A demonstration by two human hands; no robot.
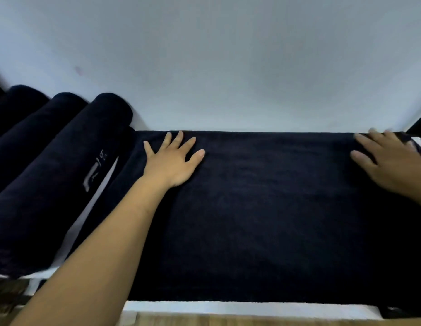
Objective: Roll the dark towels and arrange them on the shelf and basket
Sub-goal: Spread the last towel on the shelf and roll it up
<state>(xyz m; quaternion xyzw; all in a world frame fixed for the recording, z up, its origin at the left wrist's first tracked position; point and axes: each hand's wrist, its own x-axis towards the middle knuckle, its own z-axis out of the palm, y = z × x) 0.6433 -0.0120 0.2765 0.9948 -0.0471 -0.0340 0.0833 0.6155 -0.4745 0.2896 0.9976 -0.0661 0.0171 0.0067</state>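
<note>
- A dark navy terry towel (263,208) lies spread flat across the middle and right of the frame, covering most of a white shelf board (228,308), whose front lip shows as a pale band along the bottom.
- The left hand (174,161) lies flat on the towel's far edge, left of centre, fingers straight and spread. It presses the cloth and grasps nothing.
- The right hand (388,165) lies on the far right corner of the same edge, fingers extended on the cloth. It is blurred, but no pinch or curl shows, so it reads as released.
- At the left of the frame, three rolled dark towels (63,172) lie side by side on the same board, slanting toward the upper left. The nearest one lies just beside the flat towel and carries a grey stitched label (94,171).
- Progress, as a judgement: several towels are rolled and placed; this one is smoothed out but not yet rolled, so rolling and placing it remain.
- A plain pale grey wall (204,55) fills the upper half.
- A strip of brown wood (228,322) runs along the bottom edge.
- No basket is in view. The label's marks are too small to read. The upper-left edge is dark and blurred, so more rolls may lie there. The right hand's wrist is cut off by the frame.
</note>
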